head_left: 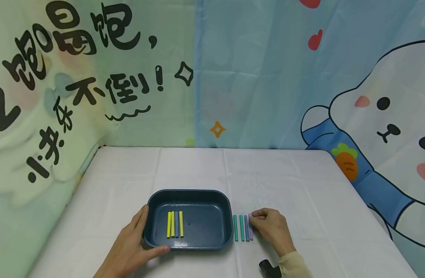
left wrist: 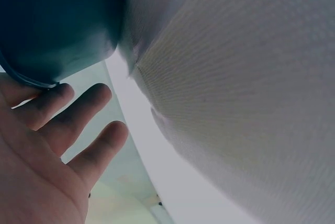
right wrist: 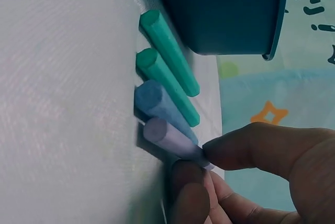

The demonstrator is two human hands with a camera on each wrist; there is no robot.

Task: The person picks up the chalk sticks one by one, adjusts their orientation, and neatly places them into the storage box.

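A dark blue tray (head_left: 209, 224) holds three yellow chalk sticks (head_left: 169, 224) and one blue chalk stick (head_left: 176, 224), lying side by side. At its left, my left hand (head_left: 130, 241) rests against the tray, fingers along the side and thumb by the front rim. The left wrist view shows those fingers spread, some touching the rim. Right of the tray lie two green chalk sticks (right wrist: 167, 88) and a blue one (right wrist: 162, 106) in a row. Beside them, my right hand (head_left: 272, 227) pinches the far end of a purple chalk stick (right wrist: 170, 136) between thumb and fingers.
A white cloth (head_left: 285, 181) covers the table. Near the right wrist a black object (head_left: 268, 268) shows, partly cut off by the sleeve. Behind the table hangs a printed curtain (head_left: 254, 96) with a cartoon animal at right and lettering at left.
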